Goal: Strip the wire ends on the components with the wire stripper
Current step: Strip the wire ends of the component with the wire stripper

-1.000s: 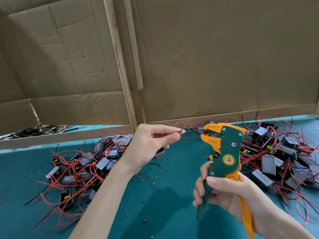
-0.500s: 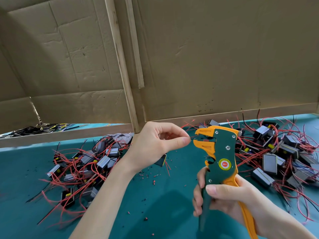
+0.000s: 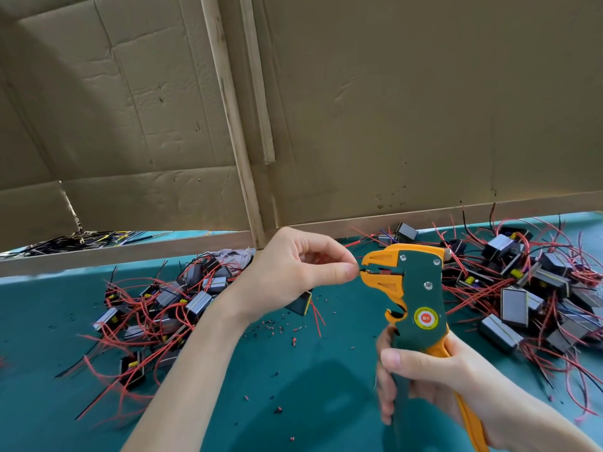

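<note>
the left hand fingers pinched a wire end at their tips, fed into the wire stripper; its component hung beneath them; right hand fingers curled round the handles

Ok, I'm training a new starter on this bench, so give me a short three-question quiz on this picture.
1. True or false: the right hand grips the wire stripper by its handles.
2. What does the left hand pinch at the stripper's mouth? A a wire end, B a screw, C tape.
3. Fill in: components lie in ___ piles on the table.
Key: 1 true; 2 A; 3 two.
</note>
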`<control>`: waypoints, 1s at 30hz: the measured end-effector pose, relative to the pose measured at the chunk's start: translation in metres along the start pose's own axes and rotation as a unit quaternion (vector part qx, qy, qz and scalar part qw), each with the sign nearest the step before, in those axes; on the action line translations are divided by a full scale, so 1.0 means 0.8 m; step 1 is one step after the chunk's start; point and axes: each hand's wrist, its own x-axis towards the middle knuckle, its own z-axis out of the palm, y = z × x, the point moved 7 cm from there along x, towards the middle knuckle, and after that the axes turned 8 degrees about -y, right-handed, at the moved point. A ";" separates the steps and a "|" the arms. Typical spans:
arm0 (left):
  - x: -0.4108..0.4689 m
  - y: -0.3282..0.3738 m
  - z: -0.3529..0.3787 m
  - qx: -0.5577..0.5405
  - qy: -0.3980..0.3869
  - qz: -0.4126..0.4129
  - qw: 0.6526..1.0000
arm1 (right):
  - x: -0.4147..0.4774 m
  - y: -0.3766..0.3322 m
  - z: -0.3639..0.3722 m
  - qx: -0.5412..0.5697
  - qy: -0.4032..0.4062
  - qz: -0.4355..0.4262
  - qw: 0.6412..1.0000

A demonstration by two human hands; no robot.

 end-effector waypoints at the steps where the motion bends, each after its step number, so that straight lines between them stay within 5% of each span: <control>1: 0.000 -0.001 -0.001 0.000 -0.003 -0.002 1.000 | 0.000 0.001 0.002 -0.002 0.006 0.002 1.000; 7: 0.002 -0.012 0.003 0.023 -0.013 -0.036 0.999 | 0.001 0.012 -0.004 0.023 0.125 -0.018 0.992; 14: -0.001 -0.014 -0.009 0.030 0.004 -0.046 0.998 | 0.009 0.006 0.002 0.076 -0.014 -0.010 0.997; 30: -0.001 -0.010 -0.010 0.030 0.013 -0.029 0.999 | 0.008 0.000 0.002 0.091 -0.022 -0.011 0.996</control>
